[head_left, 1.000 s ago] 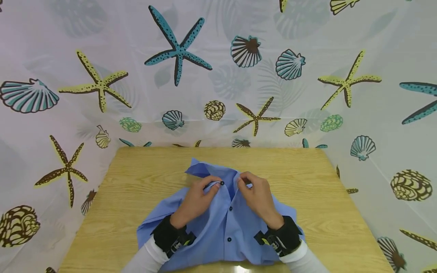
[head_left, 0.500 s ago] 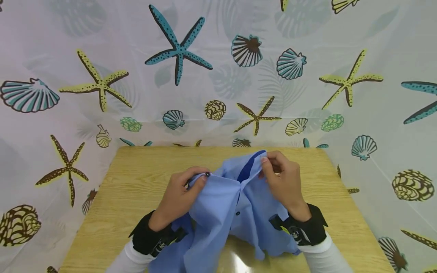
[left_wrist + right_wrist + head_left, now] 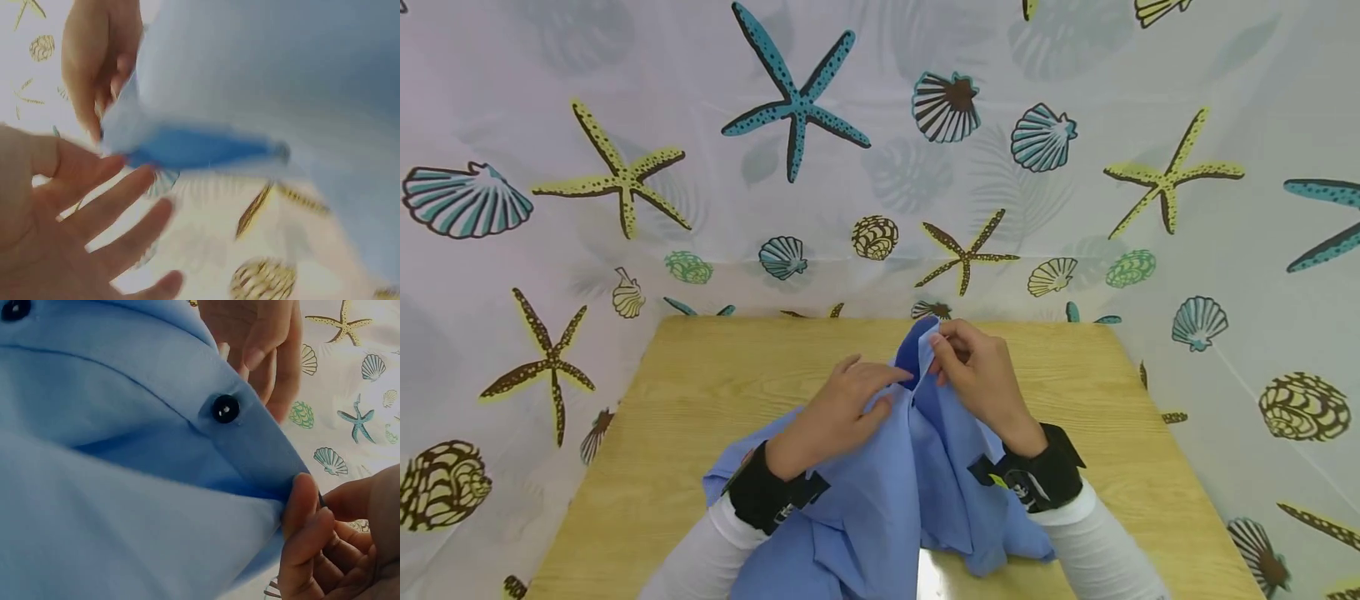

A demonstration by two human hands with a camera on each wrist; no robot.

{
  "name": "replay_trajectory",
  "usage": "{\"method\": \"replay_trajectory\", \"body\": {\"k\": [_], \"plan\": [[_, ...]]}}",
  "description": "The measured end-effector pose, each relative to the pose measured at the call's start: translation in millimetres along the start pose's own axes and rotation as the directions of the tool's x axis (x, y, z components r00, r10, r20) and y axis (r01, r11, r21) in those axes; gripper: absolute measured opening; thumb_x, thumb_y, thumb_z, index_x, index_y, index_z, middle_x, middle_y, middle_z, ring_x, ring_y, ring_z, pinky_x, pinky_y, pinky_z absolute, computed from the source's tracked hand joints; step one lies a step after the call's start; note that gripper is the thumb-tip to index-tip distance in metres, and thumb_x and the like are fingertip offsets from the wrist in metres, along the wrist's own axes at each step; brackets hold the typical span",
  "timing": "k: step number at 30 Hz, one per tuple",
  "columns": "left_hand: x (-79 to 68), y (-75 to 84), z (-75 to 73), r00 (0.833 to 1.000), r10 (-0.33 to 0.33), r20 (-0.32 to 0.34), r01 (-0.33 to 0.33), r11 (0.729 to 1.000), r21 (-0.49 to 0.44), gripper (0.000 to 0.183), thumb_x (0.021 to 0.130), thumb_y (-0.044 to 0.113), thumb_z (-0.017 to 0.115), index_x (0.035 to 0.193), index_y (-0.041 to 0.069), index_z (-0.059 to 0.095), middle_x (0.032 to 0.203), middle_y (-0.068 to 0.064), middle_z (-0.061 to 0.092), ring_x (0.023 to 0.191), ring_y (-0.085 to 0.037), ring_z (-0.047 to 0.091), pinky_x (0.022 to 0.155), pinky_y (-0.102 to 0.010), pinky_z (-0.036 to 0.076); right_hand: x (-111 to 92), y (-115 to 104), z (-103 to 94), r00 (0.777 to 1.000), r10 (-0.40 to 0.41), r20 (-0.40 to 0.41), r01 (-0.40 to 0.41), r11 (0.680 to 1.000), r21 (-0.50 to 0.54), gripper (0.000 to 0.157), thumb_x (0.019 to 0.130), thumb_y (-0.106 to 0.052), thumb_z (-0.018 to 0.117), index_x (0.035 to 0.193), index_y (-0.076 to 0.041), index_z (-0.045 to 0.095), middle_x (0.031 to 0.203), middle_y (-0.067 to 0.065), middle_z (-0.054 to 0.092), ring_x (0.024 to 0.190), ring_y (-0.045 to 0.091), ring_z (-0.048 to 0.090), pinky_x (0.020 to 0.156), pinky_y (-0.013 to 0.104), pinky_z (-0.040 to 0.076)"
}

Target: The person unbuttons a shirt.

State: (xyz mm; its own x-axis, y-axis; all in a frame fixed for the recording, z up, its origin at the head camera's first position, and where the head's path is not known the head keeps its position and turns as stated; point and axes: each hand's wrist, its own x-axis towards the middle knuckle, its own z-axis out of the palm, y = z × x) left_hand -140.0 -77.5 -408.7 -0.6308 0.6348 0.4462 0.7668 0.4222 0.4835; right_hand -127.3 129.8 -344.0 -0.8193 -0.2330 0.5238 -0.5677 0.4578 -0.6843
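The right hand (image 3: 977,371) is pinching an edge (image 3: 928,352) of the blue button-up shirt (image 3: 880,492) above the wood-grain table (image 3: 707,375), seemingly to raise its opening (image 3: 908,354), while the left hand (image 3: 842,408), fingers (image 3: 882,377) extended, is hovering above the table and lower folds (image 3: 1026,543) are draping onto it.

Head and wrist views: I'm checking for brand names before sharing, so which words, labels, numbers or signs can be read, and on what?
None can be read.
Left wrist strap, right wrist strap: pale marks, too small to read.
Blue shirt: no text seen.
Backdrop: starfish and shells, no lettering seen.
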Motion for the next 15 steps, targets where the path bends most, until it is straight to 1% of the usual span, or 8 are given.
{"method": "replay_trajectory", "body": {"k": [2,3,5,7,9,12,14,15], "plan": [[-0.4,-1.0,10.7,0.996,-0.029,0.089,0.034,0.998,-0.058,0.031,0.096,0.017,0.047,0.126,0.013,0.052,0.122,0.000,0.056,0.114,-0.010,0.046,0.104,-0.051,0.022,-2.0,10.8,5.7,1.000,0.009,0.004,-0.009,1.000,0.014,0.006,0.093,-0.001,0.052,0.094,0.001,0.058,0.061,0.008,0.060,0.047,0.018,0.054,0.040,0.029,0.040],[-1.3,-2.0,15.4,0.992,-0.049,0.119,0.060,0.994,-0.090,0.030,0.096,0.019,0.048,0.125,0.012,0.053,0.120,0.000,0.057,0.112,-0.009,0.047,0.103,-0.048,0.026,-3.2,16.5,8.3,1.000,0.014,0.008,-0.014,1.000,0.020,0.006,0.093,-0.002,0.052,0.094,0.000,0.058,0.061,0.007,0.060,0.047,0.017,0.054,0.040,0.029,0.040],[-2.1,-5.1,20.6,0.984,-0.082,0.158,0.106,0.983,-0.148,0.027,0.096,0.022,0.051,0.121,0.013,0.056,0.115,0.003,0.058,0.105,-0.007,0.050,0.099,-0.041,0.033,-3.3,28.1,13.7,1.000,0.016,0.012,-0.016,0.999,0.029,0.007,0.094,-0.006,0.052,0.096,-0.002,0.058,0.061,0.004,0.060,0.047,0.016,0.054,0.040,0.030,0.040],[-4.0,-7.2,24.6,0.979,-0.108,0.175,0.146,0.965,-0.219,0.021,0.095,0.024,0.052,0.114,0.016,0.059,0.106,0.006,0.060,0.095,-0.005,0.053,0.088,-0.036,0.042,-5.3,39.0,18.7,0.999,0.025,0.023,-0.026,0.999,0.036,0.010,0.095,-0.011,0.051,0.099,-0.005,0.058,0.061,0.000,0.060,0.047,0.014,0.054,0.039,0.030,0.041],[-6.0,-8.5,28.1,0.977,-0.131,0.168,0.175,0.941,-0.289,0.015,0.095,0.025,0.053,0.107,0.020,0.061,0.098,0.009,0.059,0.085,-0.004,0.054,0.075,-0.031,0.046,-8.7,44.3,22.9,0.998,0.038,0.051,-0.040,0.998,0.050,0.015,0.096,-0.017,0.051,0.106,-0.008,0.058,0.066,-0.001,0.062,0.050,0.011,0.056,0.041,0.028,0.045],[-8.6,-9.1,31.7,0.976,-0.174,0.128,0.211,0.898,-0.386,0.009,0.096,0.021,0.051,0.099,0.021,0.060,0.090,0.010,0.059,0.075,-0.006,0.054,0.067,-0.031,0.045,-17.4,47.7,29.3,0.993,0.049,0.105,-0.053,0.998,0.037,0.026,0.096,-0.025,0.051,0.117,-0.011,0.056,0.081,-0.001,0.066,0.064,0.007,0.060,0.051,0.027,0.050],[-10.2,-9.0,32.3,0.972,-0.220,0.081,0.234,0.876,-0.423,0.010,0.096,0.018,0.051,0.098,0.020,0.060,0.088,0.011,0.061,0.071,-0.007,0.054,0.065,-0.031,0.044,-25.5,46.7,33.8,0.992,0.040,0.122,-0.041,0.999,0.003,0.032,0.094,-0.030,0.054,0.120,-0.012,0.056,0.093,-0.001,0.066,0.075,0.006,0.061,0.057,0.027,0.052],[-11.1,-8.4,32.0,0.967,-0.247,0.055,0.246,0.864,-0.439,0.010,0.096,0.016,0.051,0.098,0.018,0.060,0.088,0.010,0.062,0.069,-0.008,0.054,0.063,-0.032,0.043,-30.1,45.5,36.0,0.992,0.031,0.121,-0.027,0.999,-0.033,0.035,0.092,-0.033,0.056,0.120,-0.012,0.056,0.096,-0.001,0.065,0.078,0.006,0.061,0.058,0.027,0.052]]}}
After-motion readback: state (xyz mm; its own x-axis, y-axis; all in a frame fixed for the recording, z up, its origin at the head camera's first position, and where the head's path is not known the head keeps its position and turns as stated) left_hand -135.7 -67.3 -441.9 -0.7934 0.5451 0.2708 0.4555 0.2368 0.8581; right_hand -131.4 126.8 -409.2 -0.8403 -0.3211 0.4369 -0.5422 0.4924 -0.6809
